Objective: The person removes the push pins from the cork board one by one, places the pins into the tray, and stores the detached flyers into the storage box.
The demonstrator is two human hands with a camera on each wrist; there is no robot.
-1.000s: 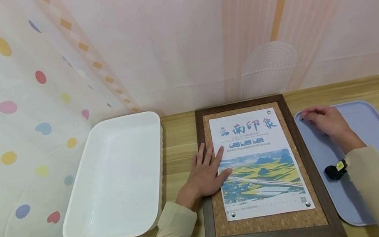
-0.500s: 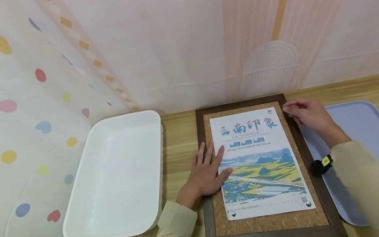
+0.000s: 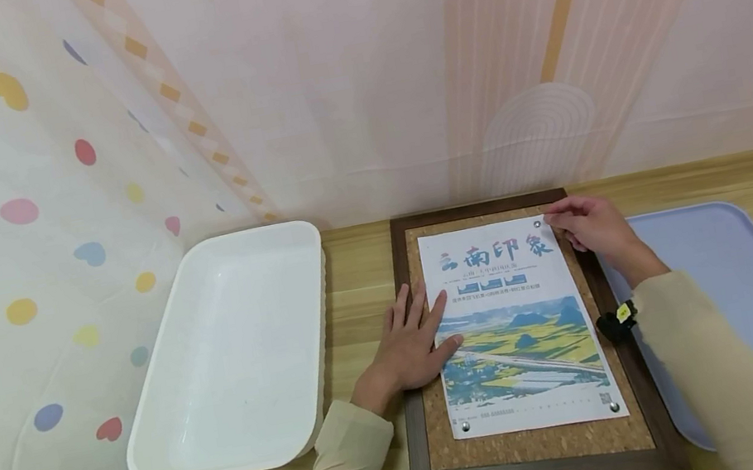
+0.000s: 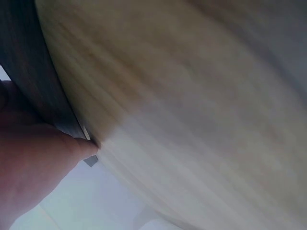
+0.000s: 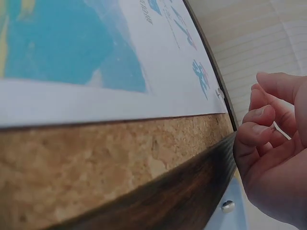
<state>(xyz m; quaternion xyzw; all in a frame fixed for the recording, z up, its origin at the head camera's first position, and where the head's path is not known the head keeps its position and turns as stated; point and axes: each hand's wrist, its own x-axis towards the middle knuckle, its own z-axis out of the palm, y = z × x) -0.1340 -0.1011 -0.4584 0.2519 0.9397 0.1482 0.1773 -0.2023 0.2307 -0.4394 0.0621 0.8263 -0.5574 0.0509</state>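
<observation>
Because its long axis points away from the person, the framed corkboard [image 3: 534, 445] shows its short near side first, flat on the bench [image 3: 348, 290]. The poster [image 3: 515, 332] lies along the same axis on the cork, a near-left pin [image 3: 466, 427] and a near-right pin [image 3: 615, 408] at its bottom corners.

Farther up, the left hand [image 3: 405, 346] rests across the left rail and the poster's left edge, fingers spread, holding nothing. To the left stands the white tub [image 3: 232, 361]; to the right, just beside the board, lies the blue tray [image 3: 716, 276], where the right wrist view shows a loose pin [image 5: 228, 206].

Farther still, the right hand [image 3: 593, 230] is over the board's far right corner. Its grip is narrow, the fingers drawn in; whether they pinch anything I cannot tell. The far-right pin [image 3: 537, 223] sits immediately left of its fingertips, so the right hand is clearly nearer; contact is unclear. Beyond hangs a patterned curtain [image 3: 353, 104].
</observation>
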